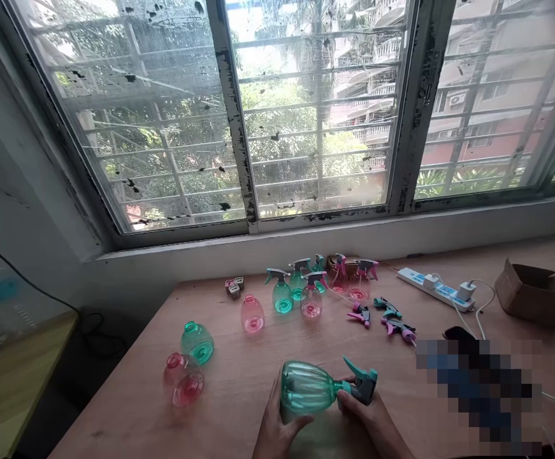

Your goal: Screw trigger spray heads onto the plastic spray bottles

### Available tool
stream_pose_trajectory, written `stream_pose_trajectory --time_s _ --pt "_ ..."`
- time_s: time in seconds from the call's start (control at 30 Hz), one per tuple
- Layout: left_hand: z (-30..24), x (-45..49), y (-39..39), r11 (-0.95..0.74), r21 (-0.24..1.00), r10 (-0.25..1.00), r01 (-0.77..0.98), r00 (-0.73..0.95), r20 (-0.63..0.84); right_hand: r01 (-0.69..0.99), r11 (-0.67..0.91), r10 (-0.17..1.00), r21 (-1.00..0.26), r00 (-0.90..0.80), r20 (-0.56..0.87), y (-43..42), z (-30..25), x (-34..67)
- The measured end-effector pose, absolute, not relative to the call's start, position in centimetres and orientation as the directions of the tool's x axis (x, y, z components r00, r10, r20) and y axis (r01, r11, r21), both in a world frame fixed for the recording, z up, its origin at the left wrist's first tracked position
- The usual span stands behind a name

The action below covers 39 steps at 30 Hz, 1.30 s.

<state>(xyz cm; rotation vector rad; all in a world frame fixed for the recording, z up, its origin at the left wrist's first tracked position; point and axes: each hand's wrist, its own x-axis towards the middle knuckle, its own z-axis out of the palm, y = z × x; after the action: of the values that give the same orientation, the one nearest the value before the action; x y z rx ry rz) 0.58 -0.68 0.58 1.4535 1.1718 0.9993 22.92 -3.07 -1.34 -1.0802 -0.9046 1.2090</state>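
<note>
Sideways, both hands (277,426) (366,411) hold a ribbed, clear-green bottle (306,387), sprayer (366,386) pointing away from the desk's left edge (115,377).

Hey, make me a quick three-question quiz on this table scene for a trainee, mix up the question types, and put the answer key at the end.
1. Which hand grips the spray head of the held green bottle?

2. True or false: the box sits to the right of the power strip.

3. What tops the pink bottle farthest left on the table?
A. a spray head
B. nothing, its neck is bare
C. a cloth

Key:
1. The right hand.
2. True.
3. B.
</note>
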Motion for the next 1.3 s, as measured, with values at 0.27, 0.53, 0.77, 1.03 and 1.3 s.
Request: stream_pose_trajectory --time_s 0.27,0.53,0.77,1.03,1.3 --pt "0.9 0.3 -0.6 -0.071 0.968 0.976 0.239 0.219 0.018 -0.233 0.004 0.994 -0.973 0.107 -0.022 -2.9 -2.4 22.9" --pt "-0.3 0.5 -0.4 -0.098 0.977 0.975 0.191 0.214 0.055 -0.231 0.002 0.987 -0.973 0.159 -0.036 -3.1 -1.8 22.8" --pt "-0.3 0.1 -0.5 -0.088 0.976 0.970 0.200 0.240 0.039 -0.225 -0.003 0.992 -0.974 0.120 -0.031 -2.9 -2.5 22.7" --pt "-1.2 0.1 -0.1 -0.078 0.988 0.975 0.135 0.216 0.048 -0.219 0.014 0.991 -0.976 0.132 -0.015 -2.8 -2.7 22.8" --pt "1.1 0.1 -0.9 -0.063 0.981 0.971 0.184 0.239 0.018 -0.195 0.021 0.991 -0.981 0.136 -0.006 -3.1 -2.2 22.8"
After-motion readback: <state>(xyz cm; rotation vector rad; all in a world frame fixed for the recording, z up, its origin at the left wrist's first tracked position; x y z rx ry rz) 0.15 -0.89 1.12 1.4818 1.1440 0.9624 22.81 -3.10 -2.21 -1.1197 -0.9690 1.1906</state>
